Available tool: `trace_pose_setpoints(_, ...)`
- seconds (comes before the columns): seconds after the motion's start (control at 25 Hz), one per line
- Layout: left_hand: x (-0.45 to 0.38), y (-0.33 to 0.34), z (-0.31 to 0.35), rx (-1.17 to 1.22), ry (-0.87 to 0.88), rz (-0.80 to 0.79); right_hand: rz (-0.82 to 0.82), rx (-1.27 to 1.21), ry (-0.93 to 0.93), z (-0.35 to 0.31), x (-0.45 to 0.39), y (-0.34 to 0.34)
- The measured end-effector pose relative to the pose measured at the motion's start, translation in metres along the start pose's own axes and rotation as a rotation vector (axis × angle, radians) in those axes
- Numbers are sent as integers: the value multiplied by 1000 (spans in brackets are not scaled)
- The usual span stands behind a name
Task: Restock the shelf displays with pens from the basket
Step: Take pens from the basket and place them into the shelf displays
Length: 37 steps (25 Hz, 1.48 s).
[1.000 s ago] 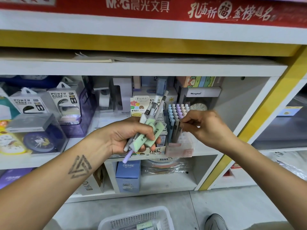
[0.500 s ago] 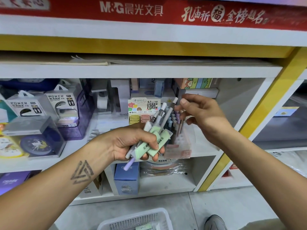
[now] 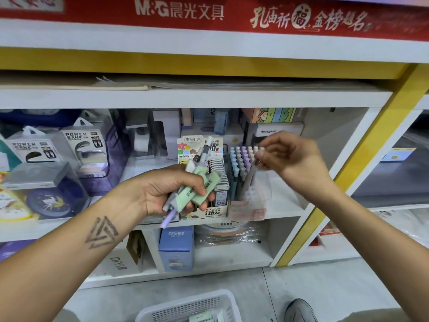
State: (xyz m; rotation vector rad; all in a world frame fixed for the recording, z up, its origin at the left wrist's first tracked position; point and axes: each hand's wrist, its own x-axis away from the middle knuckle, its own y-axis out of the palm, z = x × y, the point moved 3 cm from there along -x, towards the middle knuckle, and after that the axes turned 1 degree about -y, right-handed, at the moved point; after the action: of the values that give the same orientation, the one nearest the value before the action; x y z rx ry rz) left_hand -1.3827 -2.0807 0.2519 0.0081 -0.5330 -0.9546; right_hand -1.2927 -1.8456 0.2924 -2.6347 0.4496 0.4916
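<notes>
- Head view, left hand (image 3: 167,189): fingers curled tight round a bundle of pens (image 3: 197,180) with mint-green sleeves and grey and lilac barrels. Caps point up and far; a lilac tip pokes out below the fist.
- Head view, right hand (image 3: 290,156): thumb and fingertips pinch the top of a single pale pen (image 3: 257,159), which hangs roughly upright over the clear pen display (image 3: 246,194) on the middle shelf. The remaining fingers are loosely curled.
- Display: pastel blue, lilac and pink caps stand in rows, leaving a few open holes visible at its near right corner. A cardboard box of lead refills (image 3: 216,182) sits just to its left, touching it.
- White mesh basket (image 3: 192,307): on the floor, near the bottom edge, with some stock inside; contents too cropped to identify.
- Handling judgement: the pens look light, stiff and smooth, so a bundle could slip if the grip loosens. Single pens are best pinched near the cap end, keeping the tip free to locate a hole.
- Risk: knocking neighbouring pens askew during insertion.
</notes>
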Motion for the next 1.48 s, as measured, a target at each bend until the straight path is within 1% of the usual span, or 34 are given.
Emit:
trace_pose_setpoints(0.04, 0, 0, 0, 0, 4, 6, -63, 140, -60, 1, 6, 5)
trace_pose_setpoints(0.12, -1, 3, -1, -10, 6, 8, -119, 359, -142, 3, 14, 13)
trace_pose_setpoints(0.32, -1, 11, -5, 16, -23, -22, -176, 449, -216, 0, 23, 18)
trace_pose_setpoints(0.48, -1, 14, -7, 8, -32, -16, -218, 404, -219, -1, 26, 19)
trace_pose_setpoints(0.56, 0, 16, -8, 12, -42, -30, -242, 465, -203, 3, 27, 20)
trace_pose_setpoints(0.64, 1, 20, -9, 3, -49, -55, -267, 588, -199, 4, 26, 21)
trace_pose_setpoints(0.72, 2, 24, -10, -10, -50, -75, -239, 666, -217, 1, 22, 20)
trace_pose_setpoints(0.76, 1, 25, -10, -16, -46, -87, -189, 630, -190, -1, 19, 19)
trace_pose_setpoints(0.8, 1, 27, -10, -23, -42, -99, -122, 514, -115, -4, 15, 19)
trace_pose_setpoints(0.88, -1, 31, -11, -49, -37, -122, -34, 134, 98, -8, 7, 23)
trace_pose_setpoints(0.92, -2, 34, -12, -65, -38, -128, -18, -36, 175, -11, 4, 28)
trace_pose_setpoints(0.96, -3, 36, -12, -77, -40, -132, -15, -138, 221, -13, 1, 32)
trace_pose_setpoints(1.0, -3, 37, -12, -84, -43, -134, -21, -182, 248, -15, -1, 37)
trace_pose_setpoints(1.16, -5, 36, -11, -89, -29, -136, -23, -245, 330, -10, -6, 40)
trace_pose_setpoints(1.24, -4, 34, -11, -94, -28, -144, 81, -336, 370, -6, -12, 27)
trace_pose_setpoints(1.36, -4, 29, -10, -41, -72, -141, 323, -412, 363, 3, -20, -5)
trace_pose_setpoints(1.4, -4, 28, -10, -9, -83, -136, 368, -372, 329, 5, -21, -15)
trace_pose_setpoints(1.44, -4, 27, -9, 19, -86, -128, 383, -283, 284, 7, -21, -22)
trace_pose_setpoints(1.48, -4, 26, -9, 39, -82, -115, 366, -159, 234, 9, -22, -27)
